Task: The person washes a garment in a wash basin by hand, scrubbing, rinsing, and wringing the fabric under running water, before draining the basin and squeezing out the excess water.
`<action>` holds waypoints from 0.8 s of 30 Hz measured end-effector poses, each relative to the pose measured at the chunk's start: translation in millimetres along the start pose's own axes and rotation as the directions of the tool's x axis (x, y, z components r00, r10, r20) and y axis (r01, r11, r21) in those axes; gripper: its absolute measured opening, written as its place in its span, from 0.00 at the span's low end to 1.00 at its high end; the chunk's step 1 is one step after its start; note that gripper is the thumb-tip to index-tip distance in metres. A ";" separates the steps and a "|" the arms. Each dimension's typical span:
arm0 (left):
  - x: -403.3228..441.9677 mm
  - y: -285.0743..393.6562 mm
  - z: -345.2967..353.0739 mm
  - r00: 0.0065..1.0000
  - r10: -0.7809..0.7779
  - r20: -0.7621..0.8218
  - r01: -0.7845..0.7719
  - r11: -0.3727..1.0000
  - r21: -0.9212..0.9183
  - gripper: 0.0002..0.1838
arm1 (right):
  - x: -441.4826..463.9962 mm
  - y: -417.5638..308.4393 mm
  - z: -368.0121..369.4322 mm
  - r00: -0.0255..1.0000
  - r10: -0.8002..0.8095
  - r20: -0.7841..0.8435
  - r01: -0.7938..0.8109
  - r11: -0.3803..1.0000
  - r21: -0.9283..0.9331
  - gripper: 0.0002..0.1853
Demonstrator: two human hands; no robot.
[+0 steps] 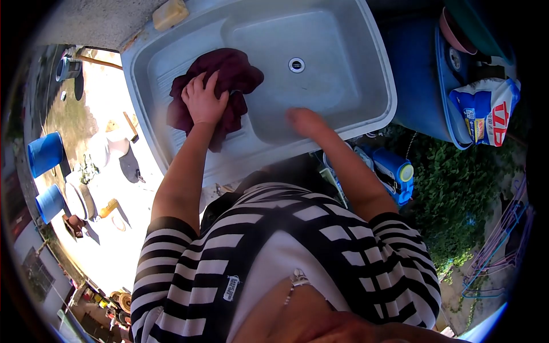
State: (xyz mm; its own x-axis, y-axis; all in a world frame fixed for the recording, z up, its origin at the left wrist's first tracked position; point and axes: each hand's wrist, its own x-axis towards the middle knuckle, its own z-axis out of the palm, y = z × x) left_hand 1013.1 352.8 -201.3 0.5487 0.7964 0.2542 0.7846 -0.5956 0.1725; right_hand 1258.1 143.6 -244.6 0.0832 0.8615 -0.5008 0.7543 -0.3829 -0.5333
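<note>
One dark maroon cloth (231, 64) lies bunched on the ribbed side (162, 74) of the grey sink (384, 86), its folds reaching the edge of the deeper basin (334, 54). The left hand (205, 102) is down on top of it, fingers loosely spread over the fabric rather than closed into a fist. Over by the basin's near side, the right hand (306, 122) is apart from the cloth and blurred; I can't tell from here how far its fingers are open or whether they hold anything. A round drain (296, 65) shows in the basin floor, and a yellowish block (170, 14) sits at the sink's far left corner. Off to the right, a blue, white and red bag (486, 111) rests against a blue barrel (412, 86), with hangers (496, 251) lower down, beyond the leafy plants (446, 188).
</note>
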 end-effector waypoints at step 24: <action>1.5 -2.9 0.6 0.999 -0.040 0.014 0.041 0.997 -0.067 0.34 | 10.3 0.5 5.1 0.974 -0.021 0.227 0.048 0.992 -0.117 0.17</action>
State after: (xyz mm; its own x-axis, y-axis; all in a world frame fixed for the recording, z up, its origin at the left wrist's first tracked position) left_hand 1011.8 355.8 -202.0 0.5208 0.8210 0.2340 0.7853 -0.5682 0.2457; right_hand 1256.0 150.6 -253.5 -0.0825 0.7712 -0.6312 0.8282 -0.2992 -0.4738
